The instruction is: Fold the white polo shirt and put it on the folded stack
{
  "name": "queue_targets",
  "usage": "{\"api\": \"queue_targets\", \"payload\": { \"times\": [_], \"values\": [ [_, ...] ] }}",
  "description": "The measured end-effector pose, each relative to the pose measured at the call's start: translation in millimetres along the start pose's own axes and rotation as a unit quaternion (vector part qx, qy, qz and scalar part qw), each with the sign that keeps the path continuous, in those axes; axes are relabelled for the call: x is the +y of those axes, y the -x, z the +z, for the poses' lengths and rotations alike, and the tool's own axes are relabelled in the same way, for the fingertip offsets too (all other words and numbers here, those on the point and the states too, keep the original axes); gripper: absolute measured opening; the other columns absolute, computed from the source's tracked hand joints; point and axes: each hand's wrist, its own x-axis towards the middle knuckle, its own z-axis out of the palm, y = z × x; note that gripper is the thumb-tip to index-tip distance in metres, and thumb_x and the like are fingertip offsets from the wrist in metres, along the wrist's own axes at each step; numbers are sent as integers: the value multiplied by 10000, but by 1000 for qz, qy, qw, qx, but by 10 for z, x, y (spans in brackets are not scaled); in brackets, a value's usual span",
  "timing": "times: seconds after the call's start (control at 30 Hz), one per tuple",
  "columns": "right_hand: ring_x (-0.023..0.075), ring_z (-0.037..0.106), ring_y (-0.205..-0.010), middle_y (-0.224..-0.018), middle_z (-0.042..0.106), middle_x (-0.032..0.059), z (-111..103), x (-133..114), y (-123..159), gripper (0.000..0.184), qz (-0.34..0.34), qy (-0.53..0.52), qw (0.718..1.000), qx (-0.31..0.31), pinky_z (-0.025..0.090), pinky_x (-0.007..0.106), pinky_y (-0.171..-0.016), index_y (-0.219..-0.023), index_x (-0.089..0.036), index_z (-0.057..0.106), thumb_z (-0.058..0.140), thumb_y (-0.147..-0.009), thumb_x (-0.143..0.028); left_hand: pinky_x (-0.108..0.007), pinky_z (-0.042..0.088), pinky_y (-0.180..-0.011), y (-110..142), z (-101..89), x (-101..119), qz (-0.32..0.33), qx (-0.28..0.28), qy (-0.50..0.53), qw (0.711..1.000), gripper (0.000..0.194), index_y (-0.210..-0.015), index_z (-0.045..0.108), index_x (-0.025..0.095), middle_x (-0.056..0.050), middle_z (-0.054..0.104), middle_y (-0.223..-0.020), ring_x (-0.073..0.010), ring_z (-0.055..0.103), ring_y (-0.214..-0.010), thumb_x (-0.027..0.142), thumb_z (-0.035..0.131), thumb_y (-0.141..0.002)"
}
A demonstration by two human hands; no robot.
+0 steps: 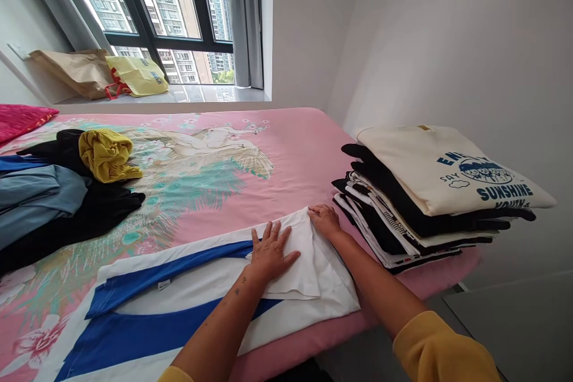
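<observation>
One blue-white garment (192,289) | beneath left hand (274,255) | touching right hand (326,221)

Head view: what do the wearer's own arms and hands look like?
Left hand and right hand: bare, no gloves, rings or watch visible. Left forearm has small dark marks near the wrist. Mustard-yellow right sleeve; left sleeve matches, mostly out of frame.

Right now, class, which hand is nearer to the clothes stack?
Right. The right hand is just beside the clothes stack; the left hand lies farther off, on the shirt.
</observation>
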Motion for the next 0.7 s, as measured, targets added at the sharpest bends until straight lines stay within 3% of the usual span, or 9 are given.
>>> {"api": "queue_targets", "payload": {
  "times": [0.17,0.27,0.37,0.5,0.57,0.7],
  "values": [
    [232,433,-1199,-1277,553,82,-67,-81,96,421,-14,9,998,57,316,344,-1018,-1248,-189,544,392,-861,-249,-648,-11,-1079,-23,46,29,27,6,-5,1000,702,-1422,347,248,-100,257,-1524,-320,147,-1413,603,408,-819],
    [225,419,-1216,-1292,539,71,-49,-103,96,454,-36,13,999,31,306,331,-1029,-1256,-192,526,437,-811,-192,-651,-27,-1075,-39,71,42,24,6,-1,1000,736,-1432,325,277,-86,228,-1535,-328,130,-1415,668,359,-809],
    [248,492,-1137,-1214,590,93,-43,-47,-32,455,-7,11,1000,-12,380,342,-955,-1234,-182,544,512,-791,-278,-653,-30,-1072,-51,85,53,16,-3,-1,1000,755,-1434,315,303,-74,208,-1542,-331,121,-1416,706,326,-796],
    [211,557,-1062,-1180,608,130,-140,-53,-134,439,5,5,1000,-13,422,315,-899,-1256,-119,517,317,-901,-282,-651,-38,-1071,-58,97,56,14,-6,-5,1000,760,-1439,303,302,-70,201,-1544,-325,115,-1419,713,296,-800],
    [187,492,-1177,-1288,546,122,-177,-164,-17,460,-25,3,1000,-5,359,304,-994,-1296,-124,484,252,-927,-270,-654,-42,-1069,-68,106,55,15,-1,-10,1000,761,-1443,294,297,-69,197,-1545,-323,112,-1420,713,278,-805],
    [198,221,-1386,-1460,372,77,-69,-460,413,518,-135,50,988,-59,11,425,-1146,-1375,-155,414,269,-939,-393,-655,-43,-1069,-82,104,79,9,6,-27,1000,733,-1443,292,295,-71,203,-1541,-314,119,-1420,684,290,-821]
  ]
}}
